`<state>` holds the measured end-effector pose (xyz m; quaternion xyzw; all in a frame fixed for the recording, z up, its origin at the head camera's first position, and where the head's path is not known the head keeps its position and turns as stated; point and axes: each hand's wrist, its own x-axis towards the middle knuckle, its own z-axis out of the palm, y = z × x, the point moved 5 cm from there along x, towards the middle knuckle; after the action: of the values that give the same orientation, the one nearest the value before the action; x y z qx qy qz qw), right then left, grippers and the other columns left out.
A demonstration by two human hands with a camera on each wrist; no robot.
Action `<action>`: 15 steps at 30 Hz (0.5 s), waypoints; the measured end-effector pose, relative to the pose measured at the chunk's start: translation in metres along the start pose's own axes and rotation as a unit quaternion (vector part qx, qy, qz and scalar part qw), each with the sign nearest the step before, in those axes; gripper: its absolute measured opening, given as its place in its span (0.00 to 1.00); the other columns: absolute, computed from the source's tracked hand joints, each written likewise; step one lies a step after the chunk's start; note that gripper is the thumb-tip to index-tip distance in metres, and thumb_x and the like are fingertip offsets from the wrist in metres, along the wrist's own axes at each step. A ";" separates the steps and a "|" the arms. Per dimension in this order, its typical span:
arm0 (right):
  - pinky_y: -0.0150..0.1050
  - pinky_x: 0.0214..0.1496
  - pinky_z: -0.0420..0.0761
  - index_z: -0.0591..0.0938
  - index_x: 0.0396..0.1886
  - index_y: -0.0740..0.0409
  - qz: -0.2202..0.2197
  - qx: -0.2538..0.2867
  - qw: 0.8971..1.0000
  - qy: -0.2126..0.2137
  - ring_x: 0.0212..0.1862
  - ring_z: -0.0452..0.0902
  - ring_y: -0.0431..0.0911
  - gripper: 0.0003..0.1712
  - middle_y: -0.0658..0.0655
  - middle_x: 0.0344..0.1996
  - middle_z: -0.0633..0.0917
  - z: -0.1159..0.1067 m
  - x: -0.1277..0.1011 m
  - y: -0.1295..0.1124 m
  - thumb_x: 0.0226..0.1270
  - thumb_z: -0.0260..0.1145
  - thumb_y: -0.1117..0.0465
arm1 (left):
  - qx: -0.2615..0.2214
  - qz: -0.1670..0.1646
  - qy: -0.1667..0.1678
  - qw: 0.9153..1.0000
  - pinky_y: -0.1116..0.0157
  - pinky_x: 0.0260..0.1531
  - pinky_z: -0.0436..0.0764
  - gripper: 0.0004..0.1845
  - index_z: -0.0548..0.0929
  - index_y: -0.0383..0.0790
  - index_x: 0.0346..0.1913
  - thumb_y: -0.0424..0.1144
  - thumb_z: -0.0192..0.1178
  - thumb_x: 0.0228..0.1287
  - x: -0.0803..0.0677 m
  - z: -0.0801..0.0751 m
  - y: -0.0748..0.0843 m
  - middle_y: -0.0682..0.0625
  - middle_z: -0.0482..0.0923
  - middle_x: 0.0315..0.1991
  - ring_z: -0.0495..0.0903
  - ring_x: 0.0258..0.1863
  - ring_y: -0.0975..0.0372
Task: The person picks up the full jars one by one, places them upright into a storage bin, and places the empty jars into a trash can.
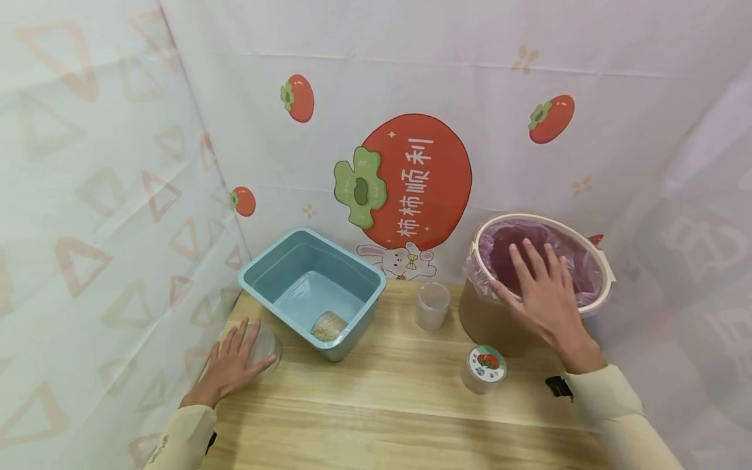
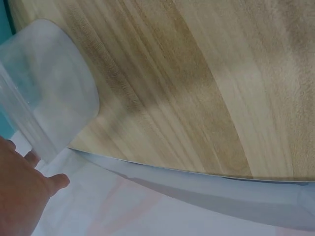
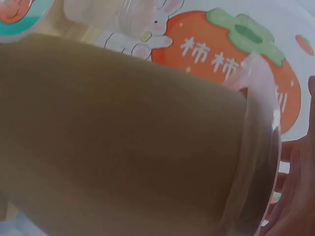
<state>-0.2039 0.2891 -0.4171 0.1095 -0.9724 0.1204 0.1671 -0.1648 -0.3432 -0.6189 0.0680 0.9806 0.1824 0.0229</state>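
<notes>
My left hand lies over a clear plastic tub at the table's left side, fingers straight and slightly spread. In the left wrist view the tub stands close to the fingers, which are at its rim. My right hand is spread over the near side of a tan trash bin lined with a purple plastic bag. The right wrist view shows the bin's wall, with the fingers beyond its bagged rim. Nothing shows in the right hand's grasp.
A blue basin stands at the back left, holding a small clear container of pale grains. Between basin and bin is a clear cup. A small tub with a printed lid stands before the bin. Printed curtains enclose the wooden table.
</notes>
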 end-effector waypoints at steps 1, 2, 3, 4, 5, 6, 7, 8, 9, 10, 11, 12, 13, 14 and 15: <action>0.74 0.86 0.41 0.59 0.90 0.54 0.008 0.001 1.000 -0.002 0.86 0.45 0.74 0.50 0.68 0.87 0.58 -0.002 -0.001 0.005 0.81 0.54 0.30 | 0.004 0.000 0.002 1.000 0.21 0.73 0.49 0.54 0.53 0.42 0.89 0.69 0.62 0.73 0.000 0.001 0.000 0.34 0.47 0.89 0.49 0.85 0.32; 0.73 0.86 0.40 0.58 0.90 0.54 0.014 0.001 1.000 -0.003 0.86 0.44 0.74 0.51 0.68 0.87 0.57 -0.004 -0.003 0.010 0.81 0.54 0.30 | 0.006 0.000 0.004 1.000 0.21 0.73 0.49 0.55 0.53 0.42 0.89 0.69 0.62 0.72 0.000 0.001 0.001 0.34 0.47 0.89 0.49 0.85 0.31; 0.73 0.86 0.39 0.58 0.90 0.54 0.021 0.001 1.000 -0.003 0.87 0.44 0.74 0.51 0.68 0.87 0.57 -0.005 -0.004 0.016 0.81 0.53 0.29 | 0.010 0.001 0.006 1.000 0.21 0.73 0.50 0.56 0.53 0.42 0.89 0.69 0.63 0.72 0.000 0.002 0.001 0.34 0.48 0.89 0.49 0.85 0.31; 0.72 0.87 0.37 0.57 0.90 0.54 0.028 0.002 1.000 -0.003 0.87 0.43 0.74 0.51 0.68 0.88 0.56 -0.006 -0.006 0.021 0.82 0.53 0.29 | 0.012 0.003 0.011 1.000 0.21 0.73 0.50 0.56 0.54 0.42 0.89 0.69 0.64 0.70 0.000 0.002 0.001 0.33 0.49 0.88 0.50 0.84 0.31; 0.72 0.87 0.37 0.56 0.90 0.54 0.034 0.002 0.999 -0.003 0.87 0.42 0.74 0.51 0.68 0.88 0.56 -0.008 -0.008 0.026 0.82 0.52 0.29 | 0.015 0.005 0.017 1.000 0.21 0.73 0.51 0.57 0.55 0.41 0.89 0.69 0.65 0.69 -0.001 0.003 0.001 0.33 0.50 0.88 0.51 0.84 0.31; 0.72 0.87 0.36 0.56 0.90 0.54 0.039 0.002 0.999 -0.002 0.87 0.41 0.75 0.51 0.68 0.87 0.56 -0.009 -0.010 0.032 0.82 0.51 0.29 | 0.015 0.009 0.023 1.000 0.21 0.73 0.52 0.58 0.56 0.41 0.88 0.69 0.66 0.67 -0.001 0.004 0.001 0.33 0.52 0.87 0.51 0.83 0.30; 0.72 0.87 0.36 0.56 0.90 0.54 0.045 0.003 0.999 0.001 0.87 0.41 0.75 0.51 0.69 0.87 0.56 -0.010 -0.011 0.037 0.82 0.51 0.29 | 0.016 0.015 0.034 0.999 0.21 0.71 0.53 0.58 0.57 0.40 0.88 0.69 0.68 0.66 -0.002 0.004 0.001 0.32 0.53 0.87 0.53 0.83 0.30; 0.72 0.87 0.35 0.56 0.90 0.54 0.051 0.006 0.999 0.002 0.87 0.41 0.75 0.51 0.69 0.87 0.56 -0.012 -0.013 0.042 0.82 0.51 0.29 | 0.017 0.021 0.045 0.999 0.21 0.70 0.54 0.59 0.59 0.39 0.87 0.68 0.70 0.64 -0.002 0.004 0.001 0.31 0.54 0.86 0.54 0.82 0.29; 0.72 0.86 0.35 0.56 0.90 0.54 0.056 0.007 0.998 0.003 0.87 0.40 0.74 0.51 0.69 0.87 0.56 -0.013 -0.014 0.047 0.82 0.51 0.29 | 0.019 0.029 0.056 0.998 0.21 0.70 0.55 0.59 0.59 0.40 0.87 0.68 0.70 0.63 -0.003 0.005 0.000 0.32 0.55 0.86 0.55 0.81 0.29; 0.73 0.86 0.35 0.55 0.90 0.54 0.062 0.008 0.998 0.003 0.87 0.39 0.74 0.50 0.70 0.87 0.55 -0.015 -0.016 0.052 0.82 0.50 0.29 | 0.021 0.034 0.064 0.997 0.21 0.69 0.56 0.60 0.59 0.39 0.87 0.68 0.71 0.62 -0.003 0.005 -0.001 0.31 0.55 0.85 0.56 0.80 0.28; 0.74 0.85 0.35 0.55 0.90 0.54 0.065 0.007 0.998 0.003 0.87 0.39 0.75 0.50 0.71 0.86 0.56 -0.016 -0.018 0.057 0.83 0.50 0.30 | 0.023 0.040 0.072 0.996 0.22 0.69 0.57 0.60 0.60 0.39 0.87 0.68 0.72 0.60 -0.004 0.005 -0.002 0.31 0.56 0.85 0.57 0.80 0.28; 0.75 0.85 0.36 0.55 0.90 0.55 0.070 0.007 0.998 0.003 0.87 0.39 0.75 0.50 0.71 0.86 0.56 -0.018 -0.020 0.062 0.83 0.50 0.30 | 0.026 0.045 0.079 0.996 0.22 0.68 0.58 0.61 0.60 0.38 0.86 0.68 0.74 0.59 -0.004 0.005 -0.003 0.30 0.56 0.85 0.57 0.79 0.28; 0.76 0.84 0.37 0.55 0.90 0.55 0.073 0.007 0.997 0.002 0.86 0.38 0.75 0.50 0.72 0.85 0.56 -0.020 -0.022 0.066 0.84 0.49 0.31 | 0.031 0.048 0.083 0.995 0.22 0.68 0.59 0.62 0.60 0.37 0.86 0.69 0.75 0.57 -0.005 0.005 -0.004 0.30 0.56 0.84 0.58 0.79 0.27; 0.76 0.84 0.37 0.54 0.90 0.56 0.076 0.003 0.997 0.001 0.86 0.38 0.76 0.50 0.73 0.85 0.56 -0.022 -0.024 0.071 0.84 0.49 0.31 | 0.035 0.048 0.082 0.995 0.23 0.68 0.59 0.63 0.60 0.37 0.86 0.69 0.75 0.56 -0.005 0.005 -0.005 0.30 0.56 0.84 0.57 0.79 0.27; 0.77 0.83 0.38 0.55 0.90 0.57 0.077 -0.002 0.997 0.001 0.86 0.39 0.77 0.50 0.74 0.84 0.57 -0.024 -0.026 0.075 0.84 0.48 0.31 | 0.040 0.047 0.080 0.995 0.24 0.69 0.59 0.64 0.60 0.36 0.86 0.69 0.75 0.56 -0.006 0.005 -0.005 0.30 0.56 0.84 0.57 0.79 0.28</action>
<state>-0.1917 0.3709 -0.4195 0.0334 -0.9780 0.1314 0.1588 -0.1594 -0.3472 -0.6254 0.1004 0.9814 0.1492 -0.0671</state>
